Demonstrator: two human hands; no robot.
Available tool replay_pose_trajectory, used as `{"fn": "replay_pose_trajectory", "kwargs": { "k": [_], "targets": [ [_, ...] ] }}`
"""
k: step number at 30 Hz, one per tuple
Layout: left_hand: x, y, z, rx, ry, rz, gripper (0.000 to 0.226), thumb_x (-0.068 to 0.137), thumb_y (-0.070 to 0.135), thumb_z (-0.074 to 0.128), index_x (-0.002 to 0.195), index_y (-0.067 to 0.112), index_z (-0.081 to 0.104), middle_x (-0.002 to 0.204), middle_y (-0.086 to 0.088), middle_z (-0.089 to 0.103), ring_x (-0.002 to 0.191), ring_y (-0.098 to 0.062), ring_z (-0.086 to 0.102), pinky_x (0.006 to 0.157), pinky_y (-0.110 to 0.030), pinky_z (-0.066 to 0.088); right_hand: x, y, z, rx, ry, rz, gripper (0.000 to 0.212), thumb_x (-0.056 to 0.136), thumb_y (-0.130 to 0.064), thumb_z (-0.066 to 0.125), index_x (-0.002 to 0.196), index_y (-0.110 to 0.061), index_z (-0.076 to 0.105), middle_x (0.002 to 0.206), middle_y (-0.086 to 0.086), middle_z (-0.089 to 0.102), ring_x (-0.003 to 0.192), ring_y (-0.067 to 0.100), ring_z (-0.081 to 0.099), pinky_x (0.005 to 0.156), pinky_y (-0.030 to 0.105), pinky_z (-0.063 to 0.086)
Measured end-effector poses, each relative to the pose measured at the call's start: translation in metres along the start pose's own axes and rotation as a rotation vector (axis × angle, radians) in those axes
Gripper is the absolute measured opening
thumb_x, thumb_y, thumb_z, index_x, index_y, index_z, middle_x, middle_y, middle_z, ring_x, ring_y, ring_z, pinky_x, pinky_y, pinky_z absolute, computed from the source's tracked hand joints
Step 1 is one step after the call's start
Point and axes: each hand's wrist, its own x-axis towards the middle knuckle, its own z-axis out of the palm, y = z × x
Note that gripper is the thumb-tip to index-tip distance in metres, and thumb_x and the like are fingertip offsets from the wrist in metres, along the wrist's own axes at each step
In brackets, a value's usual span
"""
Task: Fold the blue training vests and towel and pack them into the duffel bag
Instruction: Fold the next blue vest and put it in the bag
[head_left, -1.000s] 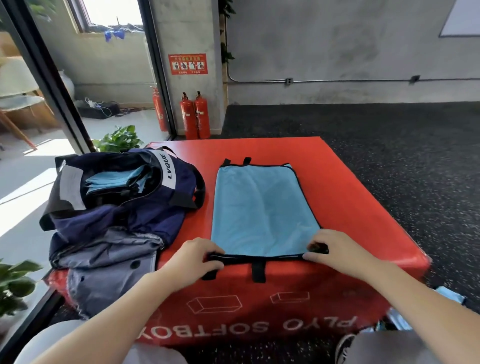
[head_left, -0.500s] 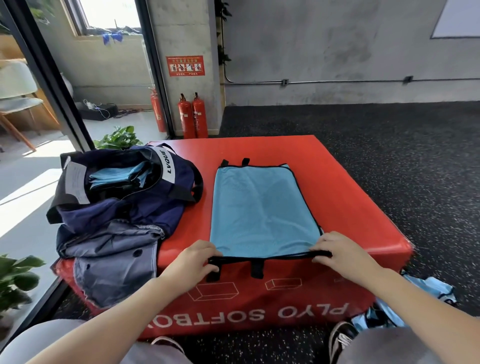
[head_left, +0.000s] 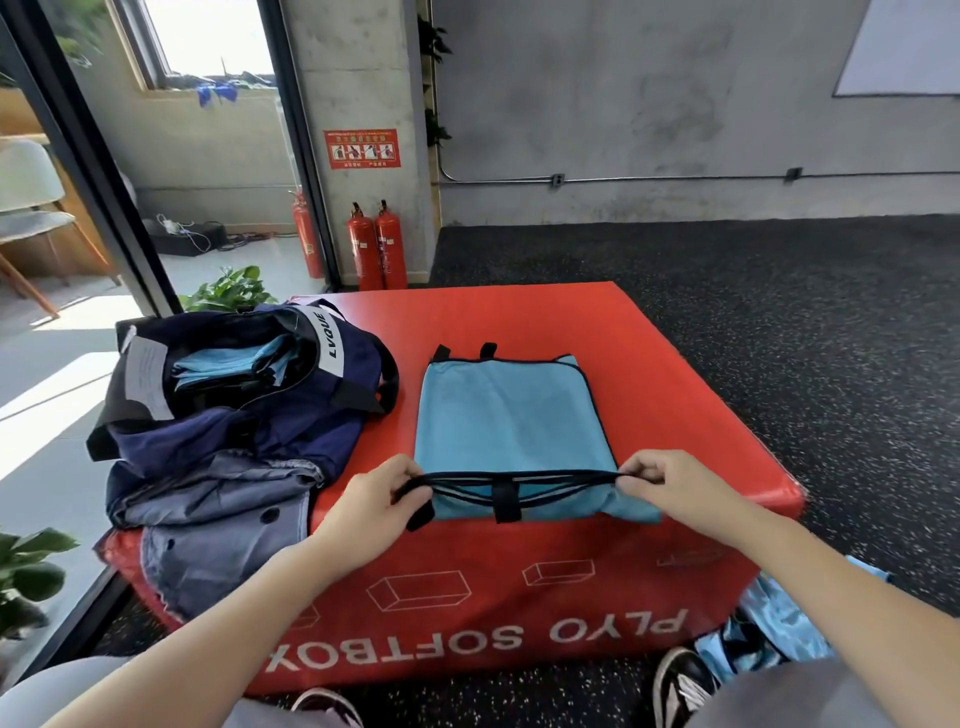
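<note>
A light blue training vest (head_left: 498, 415) with black trim lies flat on the red soft box (head_left: 649, 374). My left hand (head_left: 379, 499) pinches its near left corner and my right hand (head_left: 660, 483) pinches its near right corner, with the near edge lifted a little off the box. The navy duffel bag (head_left: 234, 395) lies open at the left of the box, with folded blue cloth (head_left: 228, 358) inside it. More blue cloth (head_left: 779, 629) lies on the floor by my right foot.
A grey garment (head_left: 218, 525) hangs over the box's near left corner below the bag. Potted plants (head_left: 228, 291) stand at the left by a glass wall. Red fire extinguishers (head_left: 376, 244) stand against the pillar behind. Dark speckled floor surrounds the box.
Both hands have raised the vest's near edge off the box, so the black trim now stretches taut between them. The view has tilted and moved closer.
</note>
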Motion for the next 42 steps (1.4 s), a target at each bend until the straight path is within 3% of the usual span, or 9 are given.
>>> {"fn": "replay_pose_trajectory", "kwargs": {
  "k": [5,10,16,22,28,32,37,40,42],
  "targets": [
    [0.010,0.020,-0.012,-0.132,0.045,-0.046,0.006,0.091,0.022,0.072,0.089,0.025,0.067,0.079,0.007,0.074,0.072,-0.016,0.071,0.070,-0.027,0.055,0.012,-0.012,-0.013,0.144,-0.023,0.032,0.014,0.093,-0.027,0.071,0.085,-0.016,0.075,0.079,0.002,0.074,0.070,0.003,0.062,0.068,0.022,0.043],
    [0.038,0.015,-0.013,-0.157,0.128,-0.067,0.009,0.089,0.023,0.075,0.087,0.030,0.070,0.081,0.014,0.074,0.078,-0.009,0.072,0.078,-0.027,0.057,0.040,-0.013,-0.014,0.132,0.027,0.064,0.014,0.092,-0.028,0.073,0.083,-0.018,0.076,0.083,-0.002,0.075,0.078,0.003,0.065,0.077,0.026,0.045],
    [0.078,0.001,0.001,-0.204,0.171,-0.117,0.012,0.092,0.023,0.069,0.088,0.035,0.068,0.082,0.008,0.074,0.080,-0.022,0.070,0.082,-0.045,0.058,0.085,-0.005,-0.019,0.080,0.069,0.097,0.013,0.091,-0.038,0.073,0.084,-0.028,0.078,0.089,-0.013,0.075,0.094,0.004,0.066,0.089,0.032,0.047],
    [0.123,-0.010,0.012,-0.202,0.207,-0.165,0.015,0.093,0.021,0.069,0.087,0.035,0.068,0.079,0.013,0.073,0.075,-0.004,0.069,0.072,-0.017,0.052,0.129,0.008,-0.024,0.030,0.067,0.111,0.008,0.088,-0.038,0.075,0.085,-0.032,0.078,0.092,-0.017,0.075,0.097,-0.003,0.063,0.086,0.023,0.045],
    [0.162,-0.015,0.022,-0.102,0.212,-0.242,0.013,0.092,0.021,0.070,0.084,0.028,0.063,0.072,0.015,0.065,0.062,0.018,0.058,0.057,-0.002,0.040,0.160,0.023,-0.015,-0.064,0.056,0.103,0.005,0.089,-0.038,0.075,0.088,-0.034,0.077,0.089,-0.021,0.073,0.092,-0.005,0.063,0.080,0.019,0.044],
    [0.179,-0.028,0.028,0.013,0.210,-0.325,0.009,0.083,0.032,0.078,0.087,0.032,0.069,0.076,0.017,0.065,0.072,0.005,0.060,0.057,-0.006,0.036,0.176,0.032,-0.007,-0.193,0.040,0.117,0.007,0.086,-0.038,0.078,0.083,-0.038,0.072,0.087,-0.020,0.071,0.090,-0.003,0.063,0.078,0.015,0.045],
    [0.188,-0.041,0.030,0.036,0.174,-0.375,0.026,0.075,0.039,0.085,0.095,0.029,0.070,0.084,0.012,0.067,0.078,0.001,0.060,0.062,-0.010,0.036,0.187,0.025,-0.009,-0.416,0.024,0.149,0.023,0.079,-0.040,0.082,0.093,-0.032,0.066,0.091,-0.015,0.064,0.092,0.012,0.062,0.088,0.042,0.051],
    [0.190,-0.042,0.029,0.054,0.166,-0.380,0.030,0.075,0.038,0.085,0.099,0.028,0.070,0.084,0.009,0.067,0.079,-0.002,0.061,0.062,-0.013,0.037,0.190,0.004,0.001,-0.494,0.042,0.053,0.021,0.083,-0.040,0.078,0.099,-0.031,0.066,0.095,-0.013,0.063,0.096,0.013,0.060,0.090,0.042,0.050],
    [0.189,-0.042,0.030,0.066,0.177,-0.374,0.030,0.076,0.036,0.083,0.101,0.027,0.070,0.082,0.007,0.067,0.077,-0.004,0.061,0.062,-0.014,0.038,0.188,-0.015,0.015,-0.413,-0.039,0.001,0.013,0.088,-0.043,0.073,0.093,-0.032,0.068,0.090,-0.016,0.064,0.087,0.007,0.061,0.082,0.037,0.054]
  ]
}}
